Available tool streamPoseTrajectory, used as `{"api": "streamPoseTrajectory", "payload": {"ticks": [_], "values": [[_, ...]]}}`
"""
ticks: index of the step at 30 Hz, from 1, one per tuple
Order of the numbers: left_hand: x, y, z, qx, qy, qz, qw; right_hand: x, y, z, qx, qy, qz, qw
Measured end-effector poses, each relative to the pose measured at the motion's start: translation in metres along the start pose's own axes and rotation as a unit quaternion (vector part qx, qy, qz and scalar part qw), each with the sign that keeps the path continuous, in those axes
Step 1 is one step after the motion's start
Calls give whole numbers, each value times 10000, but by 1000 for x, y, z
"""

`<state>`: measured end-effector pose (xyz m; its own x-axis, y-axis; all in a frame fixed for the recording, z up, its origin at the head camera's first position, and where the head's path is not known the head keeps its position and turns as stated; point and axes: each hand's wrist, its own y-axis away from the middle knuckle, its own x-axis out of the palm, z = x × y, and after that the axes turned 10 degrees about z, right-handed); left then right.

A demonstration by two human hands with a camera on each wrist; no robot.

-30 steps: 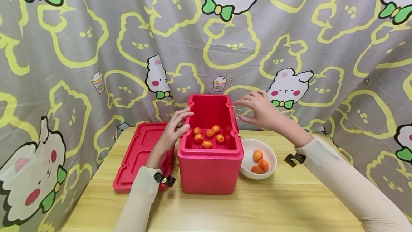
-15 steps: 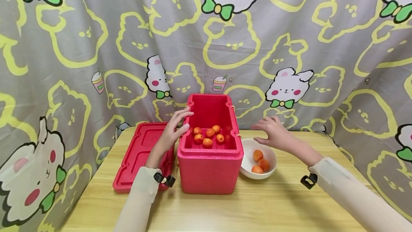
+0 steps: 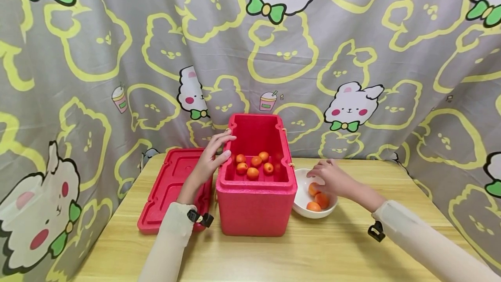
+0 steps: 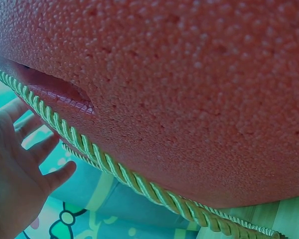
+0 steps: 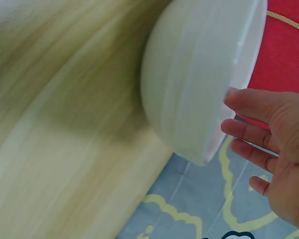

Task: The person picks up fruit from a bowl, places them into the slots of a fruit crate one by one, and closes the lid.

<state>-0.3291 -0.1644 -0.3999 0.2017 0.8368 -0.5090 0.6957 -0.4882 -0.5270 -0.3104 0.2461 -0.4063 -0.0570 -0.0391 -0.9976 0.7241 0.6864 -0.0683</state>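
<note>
A red foam box stands without its lid in the middle of the table, with several small round orange fruits on its floor. My left hand rests on the box's left rim, fingers extended; the left wrist view shows it beside the box's rope. Right of the box is a white bowl holding orange fruits. Over that bowl hovers my right hand, holding nothing visible. Its fingers are spread and slightly bent at the bowl's rim in the right wrist view. Part of one fruit is hidden behind the fingers.
The red lid lies on the wooden table left of the box, partly behind my left arm. A grey patterned curtain hangs behind and at both sides of the table.
My right hand has moved from beside the box's right rim, rightward and down to the bowl. One fruit in the box has shifted slightly. The left hand stays on the rim.
</note>
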Motion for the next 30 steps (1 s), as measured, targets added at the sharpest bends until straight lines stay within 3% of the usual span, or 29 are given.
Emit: {"api": "streamPoseTrajectory", "payload": {"ticks": [14,20,30], "values": [[0,0,2,22,-5,4,10000,27,-1,-7,-52,470,138,9988],[0,-1,3,59,7,-14,10000,30,-5,-4,-117,527,-40,9985],[1,1,4,28,19,2,10000,33,-9,0,-59,664,-14,9978]]}}
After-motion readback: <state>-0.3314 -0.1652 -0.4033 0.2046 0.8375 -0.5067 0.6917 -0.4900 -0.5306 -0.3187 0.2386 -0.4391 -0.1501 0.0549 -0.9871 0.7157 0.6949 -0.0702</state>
